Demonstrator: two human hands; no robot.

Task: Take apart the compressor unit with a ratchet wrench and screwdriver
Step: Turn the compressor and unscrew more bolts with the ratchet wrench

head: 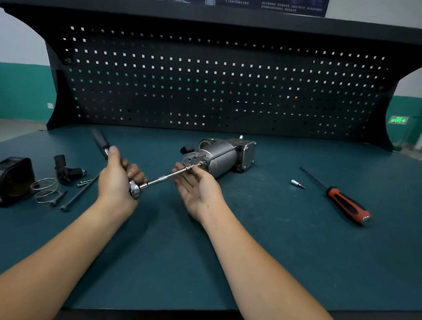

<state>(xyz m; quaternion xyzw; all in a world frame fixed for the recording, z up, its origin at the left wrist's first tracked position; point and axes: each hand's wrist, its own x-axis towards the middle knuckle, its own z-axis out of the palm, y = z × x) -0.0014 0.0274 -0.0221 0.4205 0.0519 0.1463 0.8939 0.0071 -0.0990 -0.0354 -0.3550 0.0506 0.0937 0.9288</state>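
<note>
The compressor unit (224, 155) lies on its side on the green bench mat (260, 252), a little far of centre, with nothing clamping it. A long extension bar (168, 178) runs from the ratchet wrench (135, 189) up to a bolt head (202, 162) at the unit's near-left end.

The left hand (117, 177) is clenched around the wrench handle just beside the ratchet head. The right hand (197, 188) lies palm up and relaxed, fingers nearly straight, with the bar resting across its fingertips (193, 169) close to the tip.

From where I stand, the bar looks like the weak spot. It is long and only lightly cradled, so if the left hand swings off-axis the bit could tip out of the bolt head and chew it. The loose, round unit might also roll or skid away under the torque, and a slip could pinch those supporting fingers against the housing.

Further out, removed parts sit at the near left: small screws (84, 181), long bolts (77, 196), a wire spring (44, 188), a black connector (65, 169) and a black cover (4, 180). A wide swing of the handle or forearm could scatter them. The screwdriver (342, 199) and a spare bit (297, 183) lie well apart on the right.
</note>
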